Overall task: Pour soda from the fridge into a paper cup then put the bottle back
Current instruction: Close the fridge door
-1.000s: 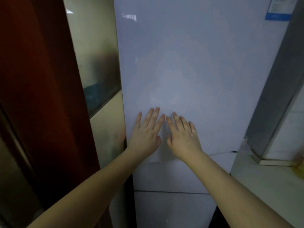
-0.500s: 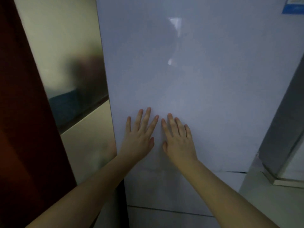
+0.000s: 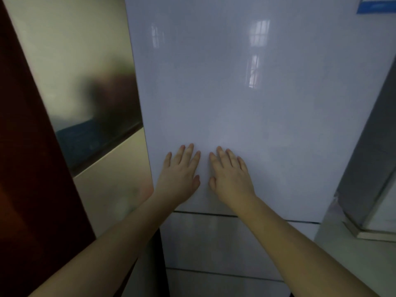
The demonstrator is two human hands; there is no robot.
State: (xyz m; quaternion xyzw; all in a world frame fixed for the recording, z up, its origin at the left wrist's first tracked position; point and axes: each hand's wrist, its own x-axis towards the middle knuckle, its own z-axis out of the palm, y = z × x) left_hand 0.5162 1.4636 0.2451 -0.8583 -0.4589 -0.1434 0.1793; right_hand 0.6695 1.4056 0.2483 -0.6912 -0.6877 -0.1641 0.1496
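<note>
The fridge (image 3: 246, 93) fills most of the view, a tall pale appliance whose long axis runs upright, its glossy front facing the person. Its upper door is shut, and a dark horizontal seam (image 3: 214, 214) divides that door from the lower door (image 3: 214, 243) beneath it; a second seam runs lower still. Window light reflects as pale patches high on the upper door. A blue label (image 3: 377, 5) sits at the door's top right corner, its print too small to read.

To the left of the fridge stands a cream wall panel (image 3: 70, 50) crossed by a dark slanted band, and left of that a dark red-brown door (image 3: 27, 168). To the right, a grey pillar (image 3: 375, 157) rises from a pale counter (image 3: 353, 264).

Both bare forearms reach up from the bottom edge. The left hand (image 3: 180, 172) lies flat on the upper door, just above the seam and near the door's left edge, fingers spread and pointing up, gripping nothing. The right hand (image 3: 231, 174) lies flat just beside it, fingers likewise apart and pointing up, holding nothing. The two thumbs point toward each other with a narrow gap between them.

No soda bottle or paper cup is in view.
</note>
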